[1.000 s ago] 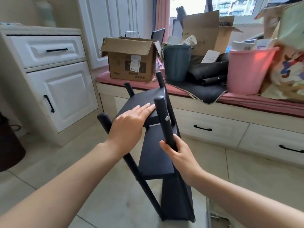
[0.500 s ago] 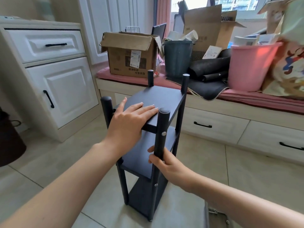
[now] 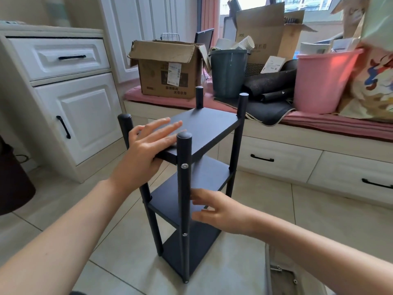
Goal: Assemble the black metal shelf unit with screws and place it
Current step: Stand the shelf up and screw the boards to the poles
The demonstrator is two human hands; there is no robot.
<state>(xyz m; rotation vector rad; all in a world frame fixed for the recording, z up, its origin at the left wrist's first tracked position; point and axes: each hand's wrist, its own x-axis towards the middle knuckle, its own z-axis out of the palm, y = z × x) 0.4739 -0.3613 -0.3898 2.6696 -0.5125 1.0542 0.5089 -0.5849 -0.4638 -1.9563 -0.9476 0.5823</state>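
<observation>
Beige floor tiles [image 3: 265,209] are supporting the black shelf unit [image 3: 204,128], which is standing upright in front of a window bench [image 3: 319,128] that is carrying a cardboard box [image 3: 165,71], a grey bin [image 3: 228,71] and a pink bucket [image 3: 323,81]. The left hand [image 3: 146,150] is resting on the top shelf with fingers straight and spread. The right hand [image 3: 221,211] is hovering just beside the front post [image 3: 184,188], fingers relaxed and gripping nothing.
</observation>
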